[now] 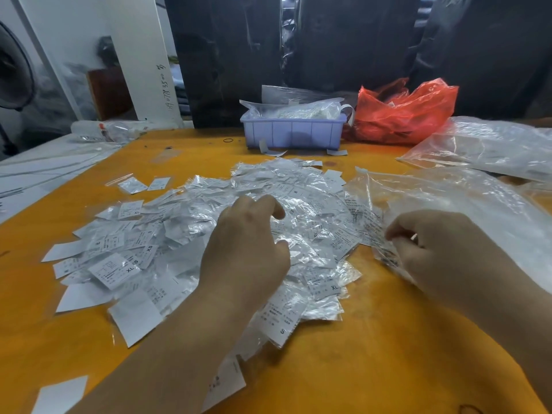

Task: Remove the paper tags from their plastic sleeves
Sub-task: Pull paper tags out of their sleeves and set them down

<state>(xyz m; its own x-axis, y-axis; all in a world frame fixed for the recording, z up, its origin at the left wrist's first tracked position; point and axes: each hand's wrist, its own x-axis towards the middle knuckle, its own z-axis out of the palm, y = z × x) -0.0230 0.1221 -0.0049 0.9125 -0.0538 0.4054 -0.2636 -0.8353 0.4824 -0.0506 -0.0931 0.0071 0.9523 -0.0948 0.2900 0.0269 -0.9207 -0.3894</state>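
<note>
Tags (209, 234) in sleeves lie heaped mid-table (373, 369). The left hand (245, 249) hovers over the heap, fingers loosely curled, holding nothing. The right hand (433, 252) pinches a sleeve (373, 231) at the heap's right edge. Likely next: slide its tag out.

A heap of small white paper tags (115, 268) in shiny clear plastic sleeves (310, 210) lies spread flat on the orange table (358, 369), just in front of the lilac basket (294, 134); some show size letters.
</note>
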